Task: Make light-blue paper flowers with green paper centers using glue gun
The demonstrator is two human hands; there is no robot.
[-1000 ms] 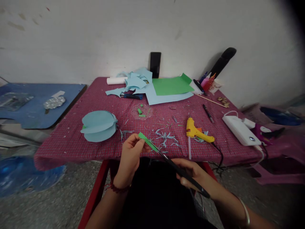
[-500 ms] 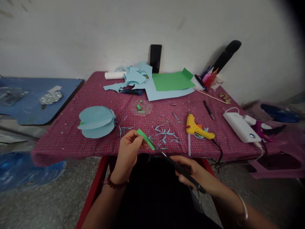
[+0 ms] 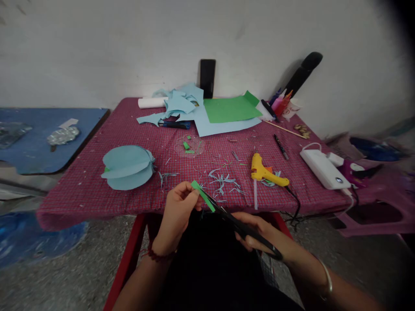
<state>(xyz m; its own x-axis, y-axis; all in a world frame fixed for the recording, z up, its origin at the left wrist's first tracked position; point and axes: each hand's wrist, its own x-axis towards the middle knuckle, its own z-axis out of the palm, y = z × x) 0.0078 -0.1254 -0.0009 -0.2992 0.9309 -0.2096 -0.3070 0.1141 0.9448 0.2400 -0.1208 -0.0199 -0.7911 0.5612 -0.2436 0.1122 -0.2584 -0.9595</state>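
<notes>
My left hand (image 3: 177,211) pinches a narrow green paper strip (image 3: 203,195) at its upper end, just above the near edge of the table. My right hand (image 3: 257,233) is wrapped round the handles of black scissors (image 3: 240,226). The scissor blades point up and left and meet the green strip along its lower part. Both hands hover in front of the red checked tablecloth (image 3: 97,190), over my dark lap.
On the table lie a folded light-blue paper ball (image 3: 126,166), blue paper scraps (image 3: 222,180), a yellow glue gun (image 3: 264,172), a green sheet (image 3: 230,108) on blue paper, a pen (image 3: 280,147), a white power bank (image 3: 320,168) and a black phone (image 3: 207,77) against the wall.
The scissor blades have slid further along the green strip, and the strip looks shorter than a second ago. Both hands stay near the table's front edge. The view has shifted slightly.
</notes>
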